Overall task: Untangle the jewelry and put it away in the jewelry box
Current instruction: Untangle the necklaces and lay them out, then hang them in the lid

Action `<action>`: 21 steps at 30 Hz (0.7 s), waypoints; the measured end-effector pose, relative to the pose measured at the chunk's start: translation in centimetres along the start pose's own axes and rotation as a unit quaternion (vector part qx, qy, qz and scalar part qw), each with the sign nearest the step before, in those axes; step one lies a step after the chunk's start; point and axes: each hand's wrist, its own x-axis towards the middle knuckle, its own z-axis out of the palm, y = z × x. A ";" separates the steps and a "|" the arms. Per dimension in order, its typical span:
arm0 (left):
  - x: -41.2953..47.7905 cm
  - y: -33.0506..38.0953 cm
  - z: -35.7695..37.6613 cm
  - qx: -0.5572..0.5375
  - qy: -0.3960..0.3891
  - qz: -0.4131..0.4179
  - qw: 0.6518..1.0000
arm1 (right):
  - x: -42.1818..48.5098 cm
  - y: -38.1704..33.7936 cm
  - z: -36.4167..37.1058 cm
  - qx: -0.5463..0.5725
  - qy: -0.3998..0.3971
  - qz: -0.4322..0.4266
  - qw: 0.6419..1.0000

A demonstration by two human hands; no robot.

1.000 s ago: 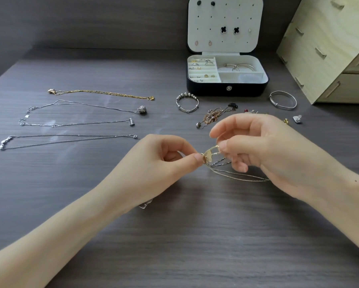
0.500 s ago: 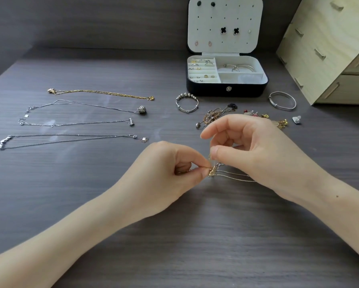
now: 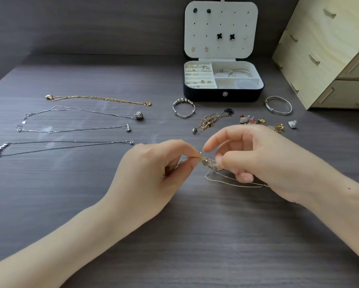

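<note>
A dark grey wood-grain table [image 3: 174, 246] fills the view and meets a plain dark grey wall [image 3: 91, 23] at the back. A pale plywood drawer unit [image 3: 324, 48] stands at the far right. Soft light sheens the tabletop.

The dark wood-grain desk [image 3: 195, 235] carries a gold chain [image 3: 97, 98] and three silver necklaces [image 3: 70, 129] laid straight on the left. Further right lie a beaded bangle [image 3: 182, 101], a tangle of chains [image 3: 209, 121], a cluster of charms [image 3: 257, 122] and a plain bangle [image 3: 270, 110], in front of the open jewelry box [image 3: 222, 94] and a wooden drawer unit [image 3: 319, 59]. Nearer the front, a loop of a fine chain [image 3: 236, 184] rests on it.
</note>
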 end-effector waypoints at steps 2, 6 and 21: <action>0.0 0.1 -0.1 -0.009 0.001 -0.012 1.000 | -0.2 -0.1 -0.1 -0.014 -0.044 0.002 0.999; 0.1 0.2 0.0 -0.037 -0.005 -0.030 0.999 | -0.3 0.1 0.0 -0.089 -0.052 -0.049 0.993; 0.9 0.9 -1.1 -0.327 -0.046 -0.180 0.926 | 0.4 1.5 1.1 -0.241 0.043 -0.170 0.954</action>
